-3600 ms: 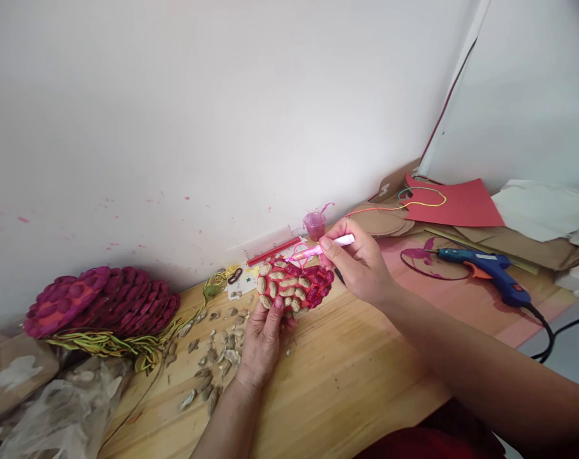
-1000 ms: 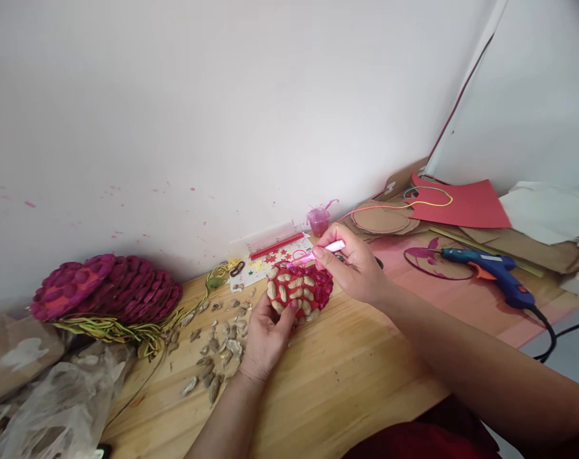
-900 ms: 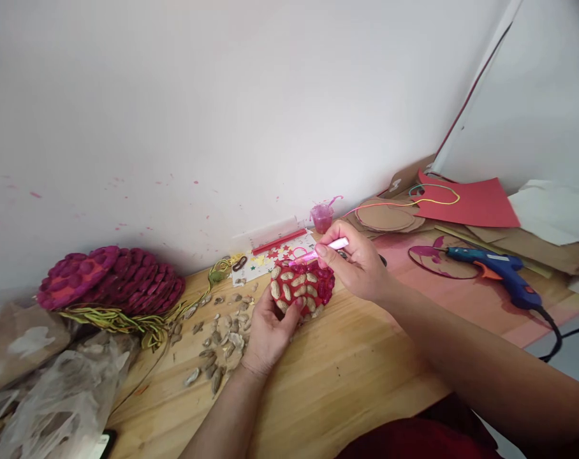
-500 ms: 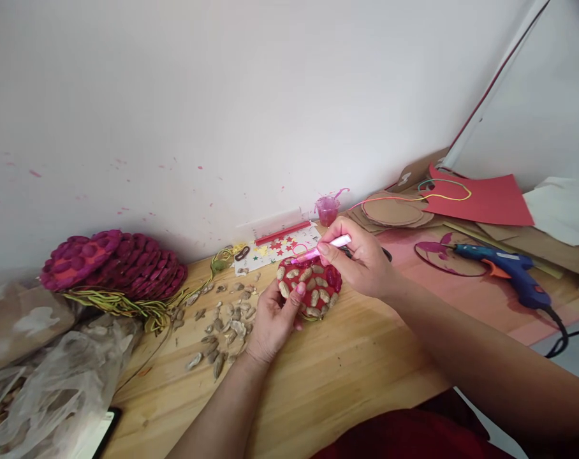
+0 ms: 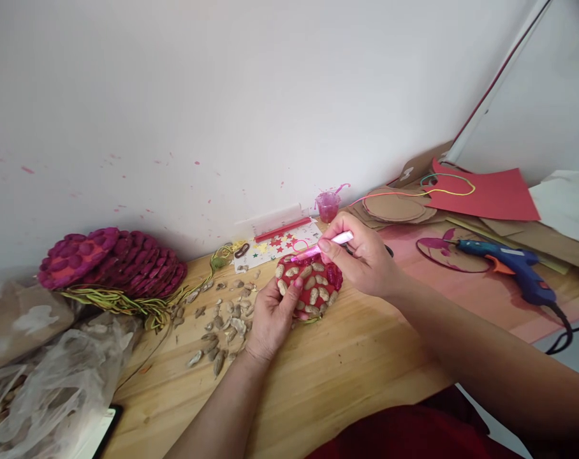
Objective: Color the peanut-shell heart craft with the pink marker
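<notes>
My left hand (image 5: 276, 313) grips the left edge of a round red disc (image 5: 310, 296) covered with peanut shells, its thumb lying on top. Some shells along the disc's upper and right edge are painted magenta. My right hand (image 5: 361, 258) pinches a white and pink brush (image 5: 337, 240), whose tip touches the upper left part of the disc. A plastic cup of magenta paint (image 5: 328, 208) stands behind the disc by the wall. Loose peanut shells (image 5: 229, 325) lie left of my left hand.
A stack of magenta-painted discs (image 5: 112, 262) with yellow-green cords sits at the left, above plastic bags (image 5: 55, 395). Star cutouts lie on white paper (image 5: 256, 257). At the right are a blue glue gun (image 5: 521, 271), cardboard discs (image 5: 395, 205) and red paper (image 5: 490, 194).
My left thumb has shifted slightly up and left on the disc. The brush tip stays at the disc's upper left, and the view has moved a little.
</notes>
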A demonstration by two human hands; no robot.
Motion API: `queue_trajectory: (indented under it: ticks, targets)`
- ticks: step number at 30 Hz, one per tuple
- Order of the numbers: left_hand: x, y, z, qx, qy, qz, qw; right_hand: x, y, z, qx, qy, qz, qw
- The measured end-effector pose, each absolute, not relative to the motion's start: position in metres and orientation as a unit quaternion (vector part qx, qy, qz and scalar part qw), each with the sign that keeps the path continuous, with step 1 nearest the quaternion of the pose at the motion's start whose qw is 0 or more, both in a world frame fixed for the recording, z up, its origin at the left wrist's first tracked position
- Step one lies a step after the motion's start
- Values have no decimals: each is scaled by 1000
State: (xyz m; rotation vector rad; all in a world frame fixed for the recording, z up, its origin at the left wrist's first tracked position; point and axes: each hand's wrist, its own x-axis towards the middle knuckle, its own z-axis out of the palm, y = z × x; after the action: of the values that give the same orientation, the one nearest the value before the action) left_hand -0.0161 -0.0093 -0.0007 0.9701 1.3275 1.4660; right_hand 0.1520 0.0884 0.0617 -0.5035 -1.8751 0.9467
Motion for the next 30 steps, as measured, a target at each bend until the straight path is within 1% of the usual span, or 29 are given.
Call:
queue_trajectory:
  ticks: [9,15,23,27,30]
  targets:
    - [-16,-10,-1,397,533,595,452,153,90,61,-202,-766,384,474]
    - [-15,-11,-1,387,534,594,460,151,86,61,-182,-752,394,497]
    - [-13,-10,-1,382,534,598,459,151,90,60,-186,-771,378,477]
    - [-16,-9,1,371,528,620,447,153,94,60,-197,-766,367,491]
    - [-17,-11,0,382,535,611,441,151,92,59,-182,-758,375,502]
